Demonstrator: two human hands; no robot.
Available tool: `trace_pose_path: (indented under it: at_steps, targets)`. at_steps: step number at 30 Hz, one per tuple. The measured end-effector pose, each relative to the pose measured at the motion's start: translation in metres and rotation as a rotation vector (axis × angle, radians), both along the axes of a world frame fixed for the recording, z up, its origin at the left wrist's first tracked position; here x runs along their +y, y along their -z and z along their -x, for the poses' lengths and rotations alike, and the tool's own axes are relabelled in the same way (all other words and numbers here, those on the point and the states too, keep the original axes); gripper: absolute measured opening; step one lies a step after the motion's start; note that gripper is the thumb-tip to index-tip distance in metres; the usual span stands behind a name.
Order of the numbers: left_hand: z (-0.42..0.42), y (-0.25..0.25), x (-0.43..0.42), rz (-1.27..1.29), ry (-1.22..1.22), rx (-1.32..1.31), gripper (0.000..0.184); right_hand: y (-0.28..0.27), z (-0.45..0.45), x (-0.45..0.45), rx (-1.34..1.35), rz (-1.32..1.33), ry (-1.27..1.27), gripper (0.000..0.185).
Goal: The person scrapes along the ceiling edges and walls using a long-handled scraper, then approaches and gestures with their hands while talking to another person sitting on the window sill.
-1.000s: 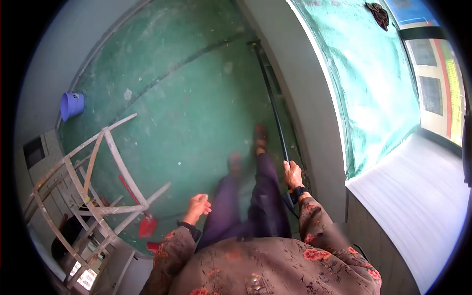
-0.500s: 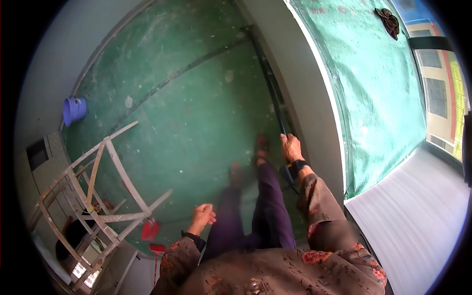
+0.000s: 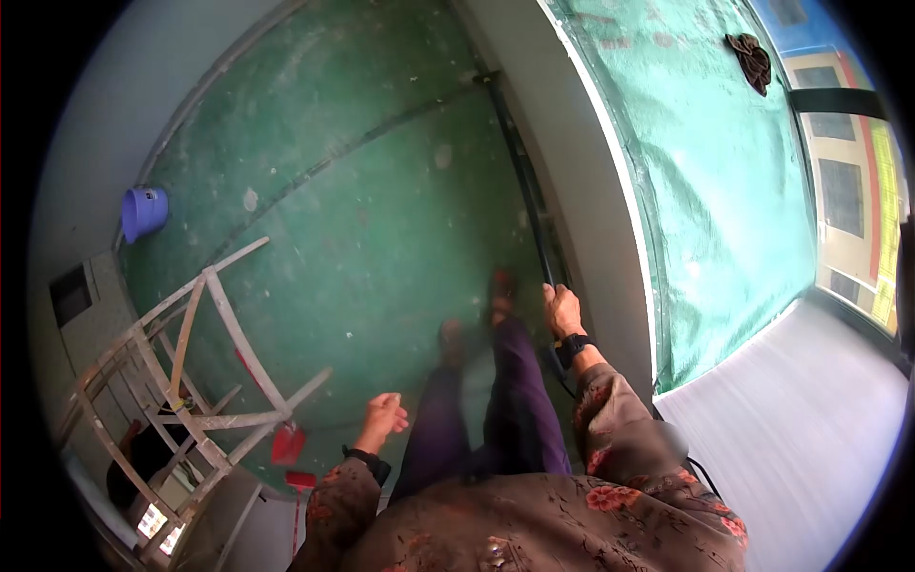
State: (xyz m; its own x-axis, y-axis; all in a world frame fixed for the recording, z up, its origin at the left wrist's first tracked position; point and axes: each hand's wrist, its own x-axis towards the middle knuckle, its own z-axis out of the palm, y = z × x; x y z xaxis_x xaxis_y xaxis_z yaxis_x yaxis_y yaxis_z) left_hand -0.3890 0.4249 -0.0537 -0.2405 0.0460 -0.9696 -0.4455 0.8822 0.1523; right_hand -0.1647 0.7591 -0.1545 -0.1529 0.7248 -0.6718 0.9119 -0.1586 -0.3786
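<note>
My right hand (image 3: pixel 563 310) is wrapped round a long dark pole (image 3: pixel 524 181) beside the low wall on the right. The pole stretches away along the foot of that wall to a small dark head (image 3: pixel 487 78) on the green floor. A blue-grey part with a thin cord shows below the right wrist, mostly hidden by the arm. My left hand (image 3: pixel 384 417) hangs in the air to the left of my legs, fingers loosely curled and a little apart, with nothing visible in it.
A paint-spattered wooden frame (image 3: pixel 243 334) stands at the left, with a red dustpan (image 3: pixel 288 443) near its foot. A person (image 3: pixel 152 448) shows partly behind it. A purple bucket (image 3: pixel 145 212) is by the left wall. Green sheeting (image 3: pixel 724 210) and a dark cloth (image 3: pixel 750 63) lie at the right.
My right hand and the pole have come slightly nearer to me, and the pole's head has shifted the same way. My left hand has moved a little to the left.
</note>
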Motion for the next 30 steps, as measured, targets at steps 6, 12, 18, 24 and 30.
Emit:
trace_pose_path:
  at_steps: [6, 12, 18, 24, 30]
  targets:
    - [0.0, 0.007, 0.015, 0.024, -0.041, -0.008, 0.029, 0.031, 0.022, 0.027, 0.009, -0.023, 0.023, 0.043]
    - [-0.012, 0.011, 0.026, -0.001, -0.025, -0.051, 0.03, 0.066, 0.008, 0.021, -0.033, 0.012, 0.032, 0.043]
    - [-0.023, 0.031, 0.019, 0.069, 0.001, -0.077, 0.032, 0.093, -0.007, 0.008, -0.018, 0.001, 0.009, 0.042]
    - [-0.021, 0.041, 0.008, 0.062, 0.041, -0.082, 0.032, 0.132, 0.03, 0.039, 0.059, -0.048, 0.036, 0.042]
    - [-0.022, 0.031, 0.019, 0.058, -0.006, -0.088, 0.032, 0.111, -0.012, -0.008, -0.001, -0.015, 0.02, 0.041]
